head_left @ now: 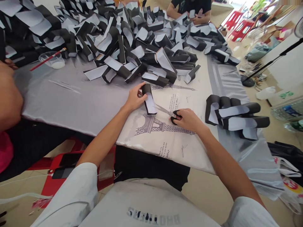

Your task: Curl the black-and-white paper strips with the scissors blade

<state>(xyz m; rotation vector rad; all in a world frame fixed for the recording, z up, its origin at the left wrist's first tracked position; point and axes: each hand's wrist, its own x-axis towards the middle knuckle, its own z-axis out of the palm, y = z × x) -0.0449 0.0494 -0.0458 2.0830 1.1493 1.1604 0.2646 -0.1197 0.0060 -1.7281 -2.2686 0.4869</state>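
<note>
My left hand (136, 98) grips a folded black-and-white paper box (149, 100) by its upper end, just above the tablecloth. A pair of scissors (163, 109) with black handles is in my right hand (188, 119), fingers through the loops. The blades point left and reach the lower right side of the paper piece; whether they touch it I cannot tell. Beyond my left hand lies the large heap of similar black-and-white paper pieces (139, 52). To the right of my right hand sits a smaller group of such pieces (236, 115).
A clear cup (58, 64) with white contents and a red brush (47, 60) across it stands at the left. Another person's arm (9, 97) is at the left edge; someone (189, 9) sits across the table. Phones (62, 172) lie on a red stool (48, 186).
</note>
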